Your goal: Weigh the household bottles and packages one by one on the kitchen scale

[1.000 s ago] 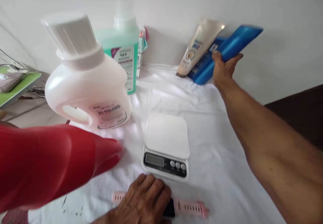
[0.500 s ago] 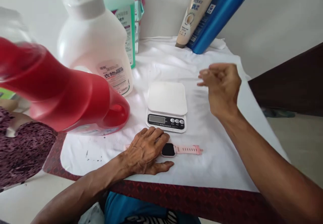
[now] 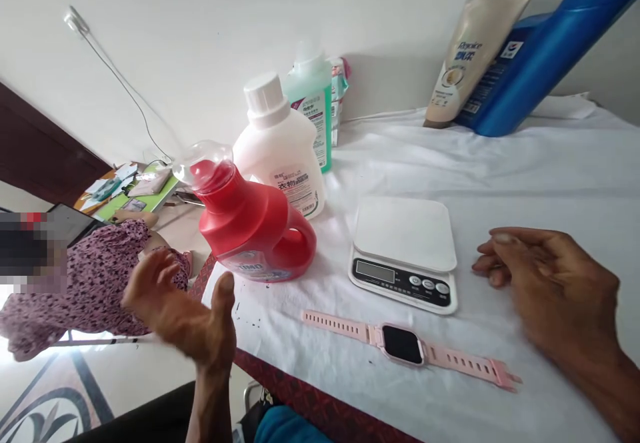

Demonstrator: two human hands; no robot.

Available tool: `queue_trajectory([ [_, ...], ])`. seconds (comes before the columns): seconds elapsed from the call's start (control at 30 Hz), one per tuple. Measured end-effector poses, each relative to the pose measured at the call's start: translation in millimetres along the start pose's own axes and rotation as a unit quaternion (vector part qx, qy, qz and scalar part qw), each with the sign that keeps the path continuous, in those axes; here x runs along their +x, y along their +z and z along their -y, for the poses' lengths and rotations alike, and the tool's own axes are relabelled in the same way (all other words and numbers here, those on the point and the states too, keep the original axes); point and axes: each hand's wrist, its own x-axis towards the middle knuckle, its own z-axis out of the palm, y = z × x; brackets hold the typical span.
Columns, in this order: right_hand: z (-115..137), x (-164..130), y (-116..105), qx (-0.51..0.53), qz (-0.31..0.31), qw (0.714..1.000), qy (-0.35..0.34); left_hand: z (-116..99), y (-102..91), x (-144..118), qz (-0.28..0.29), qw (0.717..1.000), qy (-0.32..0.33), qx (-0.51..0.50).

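Note:
My left hand (image 3: 193, 316) is raised off the table with its thumb and fingers apart, holding nothing, in front of the red detergent bottle (image 3: 253, 220). Over the cloth on the right, my right hand (image 3: 560, 283) has its fingers curled in and the thumb against them; nothing shows in its grasp. Between the hands sits a white digital kitchen scale (image 3: 406, 233) with a bare platform and a dark display. A pink smartwatch (image 3: 403, 345) lies in front of it, strap stretched out flat and screen black. Neither hand touches the scale or the watch.
Behind the red bottle stand a white detergent bottle (image 3: 280, 146) and a green bottle (image 3: 327, 123). A beige tube (image 3: 457, 76) and a blue bottle (image 3: 540, 63) lean against the wall. On the left, a person in a patterned garment (image 3: 110, 276) sits near a green-topped desk (image 3: 117, 211).
My left hand has lifted off the watch and swung left, opening. My right hand has come lower, beside the scale. The view has turned left, showing the person and desk.

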Motion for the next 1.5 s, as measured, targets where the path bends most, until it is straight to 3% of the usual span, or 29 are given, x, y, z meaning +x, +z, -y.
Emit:
queue_trajectory([
  [0.13,1.0,-1.6,-2.7,-0.031,0.022,0.999,-0.001,35.7,15.0,13.9,0.048,0.995,-0.068,-0.054],
  [0.27,-4.0,-1.1,-5.2,-0.047,0.038,0.998,-0.031,64.1,13.0,30.6,0.131,0.974,-0.139,-0.122],
  [0.37,-7.5,0.2,-6.9,-0.052,0.043,0.997,-0.044,76.0,9.6,43.9,0.205,0.955,-0.187,-0.100],
  [0.43,-8.4,1.0,-7.3,-0.050,0.046,0.997,-0.045,74.3,9.6,48.6,0.219,0.956,-0.185,-0.066],
  [0.63,-11.7,2.8,-6.0,-0.045,0.054,0.996,-0.048,48.2,14.6,44.7,0.143,0.981,-0.131,0.032],
  [0.77,-12.3,0.8,-8.3,-0.035,0.048,0.996,-0.069,45.9,17.8,38.6,0.124,0.982,-0.136,0.036],
  [0.83,-1.2,-3.9,-9.7,-0.018,0.028,0.993,-0.110,48.4,18.3,35.9,0.118,0.983,-0.135,0.038],
  [0.93,35.8,-18.0,-2.5,-0.014,0.029,0.976,-0.216,50.9,17.5,30.6,0.105,0.986,-0.119,0.042],
  [1.07,93.4,-41.7,41.2,-0.021,0.239,0.887,-0.394,47.4,14.6,20.3,0.074,0.992,-0.095,0.025],
  [1.2,116.2,-56.3,98.0,-0.067,0.388,0.812,-0.431,37.2,8.0,11.0,0.072,0.996,-0.049,0.036],
  [1.27,117.8,-61.0,112.6,-0.068,0.393,0.809,-0.432,31.4,2.7,9.4,0.079,0.995,-0.039,0.036],
  [1.33,120.6,-65.0,113.7,-0.058,0.383,0.812,-0.436,25.5,-2.4,11.2,0.084,0.995,-0.035,0.028],
  [1.5,150.1,-63.9,79.4,-0.058,0.293,0.826,-0.478,3.4,4.6,32.6,0.057,0.998,-0.016,0.012],
])
